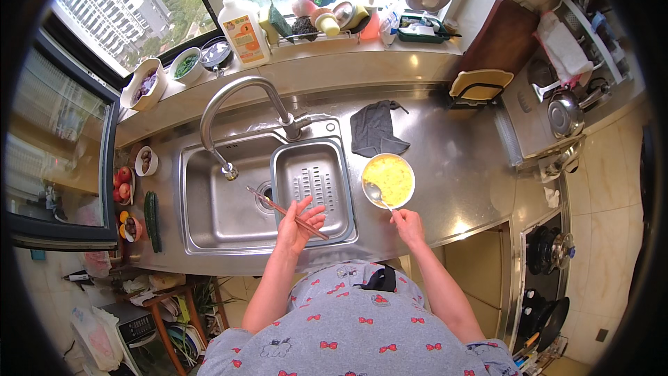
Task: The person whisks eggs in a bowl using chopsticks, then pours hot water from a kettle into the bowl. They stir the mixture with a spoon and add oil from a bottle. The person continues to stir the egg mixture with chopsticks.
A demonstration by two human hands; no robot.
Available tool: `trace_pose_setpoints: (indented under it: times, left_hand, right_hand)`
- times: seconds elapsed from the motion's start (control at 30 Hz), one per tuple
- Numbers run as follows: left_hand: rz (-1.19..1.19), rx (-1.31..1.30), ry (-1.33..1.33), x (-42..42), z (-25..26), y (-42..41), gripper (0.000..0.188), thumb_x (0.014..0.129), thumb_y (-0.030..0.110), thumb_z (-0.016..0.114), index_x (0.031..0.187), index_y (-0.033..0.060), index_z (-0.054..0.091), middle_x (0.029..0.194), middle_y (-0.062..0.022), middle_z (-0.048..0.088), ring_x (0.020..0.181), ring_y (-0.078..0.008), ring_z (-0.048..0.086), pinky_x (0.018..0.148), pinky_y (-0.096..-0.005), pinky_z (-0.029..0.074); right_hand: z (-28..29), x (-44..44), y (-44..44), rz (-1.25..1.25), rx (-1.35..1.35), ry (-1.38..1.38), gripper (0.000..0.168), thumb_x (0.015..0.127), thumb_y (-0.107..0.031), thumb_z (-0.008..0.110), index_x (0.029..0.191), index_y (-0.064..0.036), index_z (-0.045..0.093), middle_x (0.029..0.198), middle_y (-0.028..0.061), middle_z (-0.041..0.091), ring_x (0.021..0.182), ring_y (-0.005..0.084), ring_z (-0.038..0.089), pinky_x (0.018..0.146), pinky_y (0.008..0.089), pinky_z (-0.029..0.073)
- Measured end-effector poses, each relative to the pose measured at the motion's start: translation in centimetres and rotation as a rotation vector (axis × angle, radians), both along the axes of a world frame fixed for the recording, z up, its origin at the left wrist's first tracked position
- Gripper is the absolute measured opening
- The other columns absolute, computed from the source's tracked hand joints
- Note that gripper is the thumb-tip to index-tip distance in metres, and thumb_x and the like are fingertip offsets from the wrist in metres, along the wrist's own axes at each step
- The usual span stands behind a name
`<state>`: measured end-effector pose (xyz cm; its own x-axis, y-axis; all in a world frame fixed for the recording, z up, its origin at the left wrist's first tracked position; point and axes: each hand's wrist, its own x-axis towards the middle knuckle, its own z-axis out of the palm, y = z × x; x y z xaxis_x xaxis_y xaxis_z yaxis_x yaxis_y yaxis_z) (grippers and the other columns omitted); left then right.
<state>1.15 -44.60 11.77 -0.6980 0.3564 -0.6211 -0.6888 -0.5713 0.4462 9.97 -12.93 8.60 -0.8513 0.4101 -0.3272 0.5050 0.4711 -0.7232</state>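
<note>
My left hand (298,223) is palm up over the near edge of the sink's drain tray, with a pair of dark chopsticks (312,228) lying across the palm under the thumb. Their tips point left over the sink basin. My right hand (407,224) grips the handle of a metal spoon (373,191), whose bowl rests in yellow food, which looks like beaten egg, in a white bowl (414,188). The bowl stands on the steel counter right of the sink. Just behind it lies a dark grey cloth (373,128).
A steel sink (224,214) with a perforated tray (339,219) and an arched faucet (237,81) lies ahead and left. Cucumbers (152,219) and red fruit (124,183) sit at the left. A cutting board (496,36) leans at the back right; a stove (543,292) is at the right.
</note>
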Motion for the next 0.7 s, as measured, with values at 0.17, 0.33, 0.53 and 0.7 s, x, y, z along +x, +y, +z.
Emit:
trace_pose_setpoints:
  times: [0.17, 0.33, 0.53, 0.7]
  left_hand:
    - [0.000, -0.002, 0.002, -0.1, 0.3, 0.1, 0.053, 0.106, 0.044, 0.034, 0.140, 0.0056, 0.047, 0.117, -0.0232, 0.065, 0.092, -0.0290, 0.068, 0.083, -0.0403, 0.057]
    - [-0.002, -0.005, 0.001, -0.2, 0.3, 0.0, 0.053, 0.106, 0.044, 0.034, 0.140, 0.0056, 0.046, 0.117, -0.0234, 0.065, 0.092, -0.0293, 0.068, 0.083, -0.0405, 0.057]
    - [0.001, 0.006, 0.005, -0.2, 0.2, -0.1, 0.053, 0.106, 0.044, 0.035, 0.141, 0.0059, 0.045, 0.118, -0.0238, 0.064, 0.093, -0.0296, 0.068, 0.084, -0.0409, 0.056]
    - [0.007, 0.018, 0.006, -0.1, 0.1, -0.3, 0.053, 0.105, 0.044, 0.035, 0.141, 0.0059, 0.046, 0.119, -0.0240, 0.064, 0.093, -0.0294, 0.067, 0.084, -0.0408, 0.055]
  right_hand:
    - [-0.5, 0.1, 0.2, -0.012, -0.050, 0.003, 0.039, 0.093, -0.034, 0.059, 0.068, -0.005, 0.067, 0.054, 0.0008, 0.054, 0.050, 0.0105, 0.051, 0.050, 0.0300, 0.039]
    - [0.1, 0.1, 0.0, -0.029, -0.104, -0.002, 0.039, 0.093, -0.033, 0.060, 0.067, -0.005, 0.066, 0.054, -0.0001, 0.053, 0.050, 0.0091, 0.049, 0.048, 0.0286, 0.038]
    - [1.4, 0.1, -0.2, -0.042, -0.149, 0.027, 0.038, 0.092, -0.032, 0.060, 0.068, -0.004, 0.066, 0.054, 0.0005, 0.053, 0.050, 0.0091, 0.048, 0.049, 0.0290, 0.038]
    - [5.5, -0.9, -2.0, 0.085, -0.009, -0.009, 0.037, 0.091, -0.040, 0.057, 0.075, -0.011, 0.071, 0.067, 0.0110, 0.066, 0.066, 0.0272, 0.065, 0.061, 0.0402, 0.048]
